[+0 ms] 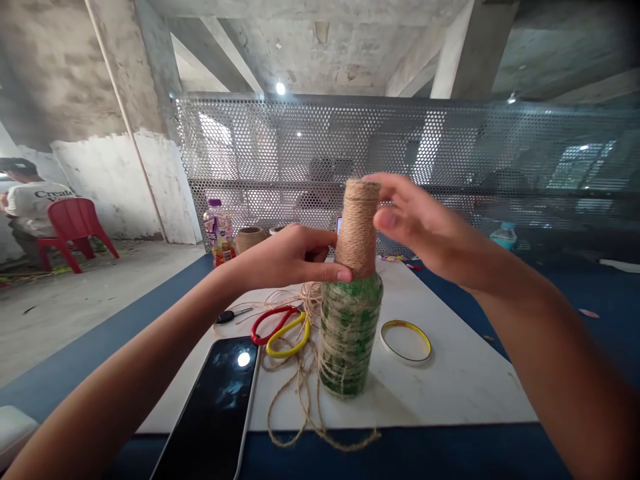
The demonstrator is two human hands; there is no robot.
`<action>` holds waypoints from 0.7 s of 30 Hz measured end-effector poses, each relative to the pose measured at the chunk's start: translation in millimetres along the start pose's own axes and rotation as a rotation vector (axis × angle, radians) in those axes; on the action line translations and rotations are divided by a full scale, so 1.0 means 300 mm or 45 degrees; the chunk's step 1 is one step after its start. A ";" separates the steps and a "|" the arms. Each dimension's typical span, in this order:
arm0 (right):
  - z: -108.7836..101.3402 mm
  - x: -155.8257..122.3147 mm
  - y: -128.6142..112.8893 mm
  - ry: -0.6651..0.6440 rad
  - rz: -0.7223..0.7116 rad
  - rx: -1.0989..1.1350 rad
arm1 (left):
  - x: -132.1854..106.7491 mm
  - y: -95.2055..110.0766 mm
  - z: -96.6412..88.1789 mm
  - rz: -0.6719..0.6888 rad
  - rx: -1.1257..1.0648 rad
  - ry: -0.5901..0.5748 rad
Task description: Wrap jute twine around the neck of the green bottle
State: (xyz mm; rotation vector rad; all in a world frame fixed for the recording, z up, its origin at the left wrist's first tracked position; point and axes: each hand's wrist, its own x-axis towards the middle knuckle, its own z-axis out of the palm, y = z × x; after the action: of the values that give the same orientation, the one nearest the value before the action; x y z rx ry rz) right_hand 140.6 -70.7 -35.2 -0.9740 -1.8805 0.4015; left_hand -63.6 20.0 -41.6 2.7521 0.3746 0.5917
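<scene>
A green glass bottle (pixel 353 333) stands upright on the white board, its body loosely wound with strands and its neck covered in tight coils of jute twine (pixel 358 230). My left hand (pixel 300 257) grips the lower neck, thumb in front and fingers partly hidden behind it. Beside the top of the neck is my right hand (pixel 420 223), thumb and fingers apart; the fingertips reach behind the rim, where contact is hard to see. Loose twine (pixel 300 400) trails left of the bottle and across the board's front edge. Scissors (pixel 287 333) with red and yellow handles lie on it.
A smartphone (pixel 210 407) lies front left, and a roll of tape (pixel 406 341) lies right of the bottle. Behind are a drink bottle (pixel 217 233) and a twine-wrapped jar (pixel 250 238). A perforated metal screen (pixel 400 147) closes the back. Far left, a person sits on a red chair (pixel 75 223).
</scene>
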 end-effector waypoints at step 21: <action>0.033 0.232 -0.258 0.085 0.134 -1.794 | 0.002 0.029 0.007 0.021 0.102 0.071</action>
State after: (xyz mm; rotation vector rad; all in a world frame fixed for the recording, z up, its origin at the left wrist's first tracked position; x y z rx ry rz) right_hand 80.3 -64.7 50.1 -1.9049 -1.9208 -1.0594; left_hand -60.6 11.7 -40.2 2.8224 0.3973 0.6728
